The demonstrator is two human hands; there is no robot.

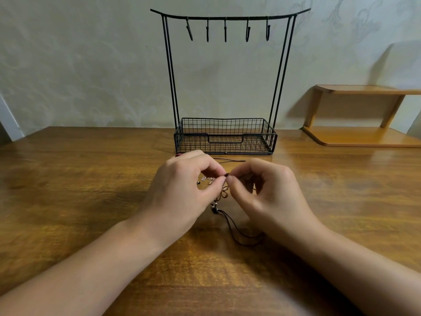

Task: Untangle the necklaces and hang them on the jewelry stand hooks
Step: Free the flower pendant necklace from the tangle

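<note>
Left hand (184, 190) and right hand (262, 190) meet above the tabletop (79, 190), each grip pinching the tangled necklaces (224, 195) at a black knot between the fingertips. Black cord trails near on the tabletop; jewelry stand (225, 137) sits just beyond, hooks (225, 30) bare.

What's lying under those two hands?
A tangle of necklaces on the wooden table: a pale chain and a black cord looping toward the viewer. The left hand and right hand pinch it, covering the rest.
</note>
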